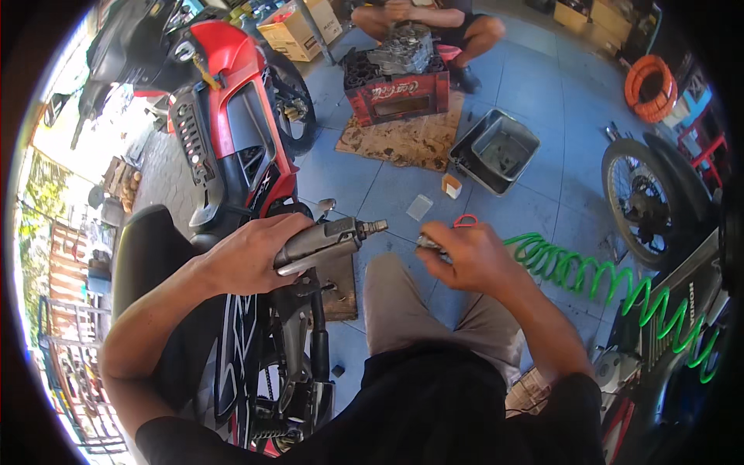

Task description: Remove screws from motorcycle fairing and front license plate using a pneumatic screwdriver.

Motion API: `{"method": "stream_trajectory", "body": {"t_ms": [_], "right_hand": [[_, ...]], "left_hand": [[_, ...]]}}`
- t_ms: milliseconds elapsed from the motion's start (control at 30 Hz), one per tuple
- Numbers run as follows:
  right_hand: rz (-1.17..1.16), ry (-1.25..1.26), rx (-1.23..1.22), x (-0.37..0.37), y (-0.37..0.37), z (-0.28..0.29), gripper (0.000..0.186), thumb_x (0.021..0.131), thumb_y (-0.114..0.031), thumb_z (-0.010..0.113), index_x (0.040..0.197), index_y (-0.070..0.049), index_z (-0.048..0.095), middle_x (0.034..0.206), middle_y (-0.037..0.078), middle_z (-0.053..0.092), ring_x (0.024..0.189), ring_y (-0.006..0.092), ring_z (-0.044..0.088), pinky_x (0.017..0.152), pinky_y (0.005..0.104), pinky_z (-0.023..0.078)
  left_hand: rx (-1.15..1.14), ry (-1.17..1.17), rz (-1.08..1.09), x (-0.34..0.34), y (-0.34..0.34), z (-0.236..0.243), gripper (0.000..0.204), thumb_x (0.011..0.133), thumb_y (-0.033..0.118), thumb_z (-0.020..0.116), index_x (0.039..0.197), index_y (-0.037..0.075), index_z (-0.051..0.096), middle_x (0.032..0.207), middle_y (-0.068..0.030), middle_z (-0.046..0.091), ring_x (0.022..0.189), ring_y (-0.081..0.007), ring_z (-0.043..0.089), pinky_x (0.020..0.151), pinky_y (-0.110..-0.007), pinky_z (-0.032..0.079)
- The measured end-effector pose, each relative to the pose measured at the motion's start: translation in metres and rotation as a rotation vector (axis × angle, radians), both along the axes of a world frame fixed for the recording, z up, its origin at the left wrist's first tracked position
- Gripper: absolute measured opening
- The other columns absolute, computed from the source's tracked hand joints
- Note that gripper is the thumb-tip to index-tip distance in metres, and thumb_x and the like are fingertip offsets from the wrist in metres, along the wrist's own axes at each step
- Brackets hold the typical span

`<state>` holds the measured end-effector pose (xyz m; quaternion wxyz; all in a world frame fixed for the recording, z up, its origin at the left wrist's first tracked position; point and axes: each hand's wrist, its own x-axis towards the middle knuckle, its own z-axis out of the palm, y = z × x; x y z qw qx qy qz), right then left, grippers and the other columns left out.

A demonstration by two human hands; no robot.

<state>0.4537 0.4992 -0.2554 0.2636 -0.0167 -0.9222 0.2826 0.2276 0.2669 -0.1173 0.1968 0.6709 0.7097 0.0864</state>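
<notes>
My left hand [252, 252] is wrapped round a grey metal air tool [322, 244] with a lever along its underside. Its brass-coloured plug fitting [373, 227] points right, toward my other hand. In the closed fingers of my right hand [477, 256] sits a metal air-hose coupler [428, 243], mostly hidden by the fingers. From behind that hand a green coiled air hose [558, 263] runs off to the lower right. A short gap separates plug and coupler. A red loop [465, 220] shows just beyond my right fingers; what it belongs to is unclear.
A red and black motorcycle [232, 116] stands close on my left. Ahead, an engine [403, 50] rests on a red crate [395, 97], with a person [422, 17] crouching behind. Grey pans [496, 151] lie right of it. A wheel [639, 198] and an orange hose coil [651, 87] are farther right.
</notes>
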Motion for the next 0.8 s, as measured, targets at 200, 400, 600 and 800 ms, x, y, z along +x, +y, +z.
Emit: {"method": "stream_trajectory", "body": {"t_ms": [200,400,600,800], "right_hand": [[0.115,0.113,-0.024,-0.032,-0.02,0.027,0.025,0.085,-0.023,0.073,0.098,-0.008,0.058,0.062,0.011,0.065,0.052,0.0325,0.065,0.045,0.0426,0.047],[0.245,0.026,0.12,-0.026,-0.028,0.041,0.026,0.083,-0.021,0.076,0.098,-0.007,0.06,0.062,0.009,0.064,0.051,0.0311,0.064,0.045,0.0408,0.046],[0.343,0.066,0.076,-0.018,-0.034,0.038,0.028,0.08,-0.016,0.078,0.098,-0.004,0.061,0.06,0.008,0.061,0.049,0.0273,0.062,0.045,0.0379,0.046],[0.324,-0.014,-0.021,-0.019,-0.036,0.018,0.028,0.08,-0.015,0.079,0.098,-0.003,0.061,0.058,0.008,0.059,0.047,0.025,0.061,0.046,0.0373,0.045]], "left_hand": [[-0.025,0.027,-0.058,-0.012,-0.007,-0.004,0.057,0.07,0.007,0.079,0.12,0.002,0.052,0.105,-0.0157,0.061,0.094,-0.0397,0.064,0.081,-0.045,0.052],[-0.002,0.081,-0.131,-0.006,-0.009,0.0,0.056,0.073,0.012,0.077,0.122,0.007,0.05,0.107,-0.0137,0.06,0.092,-0.0395,0.064,0.076,-0.048,0.053],[-0.227,0.109,-0.111,0.02,-0.01,0.009,0.056,0.069,0.003,0.071,0.119,0.003,0.047,0.106,-0.0176,0.063,0.091,-0.0433,0.067,0.075,-0.052,0.055],[-0.25,0.175,-0.162,0.014,-0.004,-0.005,0.06,0.068,0.004,0.073,0.121,0.002,0.045,0.104,-0.0155,0.062,0.086,-0.0395,0.068,0.068,-0.049,0.058]]}}
